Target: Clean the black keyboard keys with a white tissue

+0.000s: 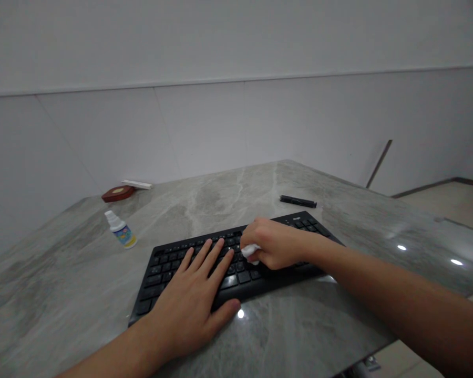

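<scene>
A black keyboard (244, 276) lies at a slant on the grey marbled table. My left hand (193, 304) rests flat across its left part, fingers spread over the keys and the thumb by the front edge. Over the middle of the keys, my right hand (274, 244) is closed around a crumpled white wipe (251, 252), which looks like tissue or cloth. The wipe is pressed against the keys; most of it is hidden in the fist. The right end of the keyboard shows beyond my right wrist.
A small spray bottle (121, 230) with a blue and yellow label stands left of the keyboard. Behind it lie a red-brown object (118, 193) and a white strip (137, 184) near the wall. A black stick-like object (298, 201) lies behind the keyboard on the table (205, 202).
</scene>
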Available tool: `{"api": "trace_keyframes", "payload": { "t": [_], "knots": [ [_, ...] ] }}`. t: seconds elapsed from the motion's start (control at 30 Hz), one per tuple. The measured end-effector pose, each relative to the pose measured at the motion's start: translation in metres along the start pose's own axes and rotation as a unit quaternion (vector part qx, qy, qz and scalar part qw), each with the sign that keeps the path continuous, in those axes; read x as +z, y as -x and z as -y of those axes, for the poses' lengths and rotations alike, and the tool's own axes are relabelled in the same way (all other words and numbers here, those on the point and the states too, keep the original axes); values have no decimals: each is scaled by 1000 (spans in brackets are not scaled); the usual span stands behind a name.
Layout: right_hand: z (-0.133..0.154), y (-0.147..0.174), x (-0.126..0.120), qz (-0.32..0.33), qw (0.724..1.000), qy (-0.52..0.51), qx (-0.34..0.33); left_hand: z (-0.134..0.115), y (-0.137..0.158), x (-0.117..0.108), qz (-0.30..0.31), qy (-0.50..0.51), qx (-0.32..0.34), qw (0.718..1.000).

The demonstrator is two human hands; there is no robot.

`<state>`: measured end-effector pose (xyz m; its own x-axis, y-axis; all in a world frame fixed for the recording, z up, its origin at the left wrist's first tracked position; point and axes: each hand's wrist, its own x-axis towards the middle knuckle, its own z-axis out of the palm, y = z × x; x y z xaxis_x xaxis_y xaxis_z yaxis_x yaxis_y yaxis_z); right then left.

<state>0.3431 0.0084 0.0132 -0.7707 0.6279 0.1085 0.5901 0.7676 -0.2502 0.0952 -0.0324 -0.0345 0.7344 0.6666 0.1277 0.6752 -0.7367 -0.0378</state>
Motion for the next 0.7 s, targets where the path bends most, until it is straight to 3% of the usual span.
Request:
{"api": "trace_keyframes", "payload": {
  "t": [0.23, 0.43, 0.6, 0.7],
  "knots": [
    [1, -2, 8, -37, 997, -54, -48, 1, 0, 0, 2, 4, 3, 1000],
    [-4, 1, 1, -166, 986, -23, -21, -1, 0, -2, 13, -7, -3, 1000],
    [0, 0, 5, -23, 995, -70, -60, 0, 0, -1, 9, -6, 2, 1000],
    [-1, -1, 7, -39, 998, -27, -47, -1, -1, -1, 10, -5, 3, 1000]
  ]
}}
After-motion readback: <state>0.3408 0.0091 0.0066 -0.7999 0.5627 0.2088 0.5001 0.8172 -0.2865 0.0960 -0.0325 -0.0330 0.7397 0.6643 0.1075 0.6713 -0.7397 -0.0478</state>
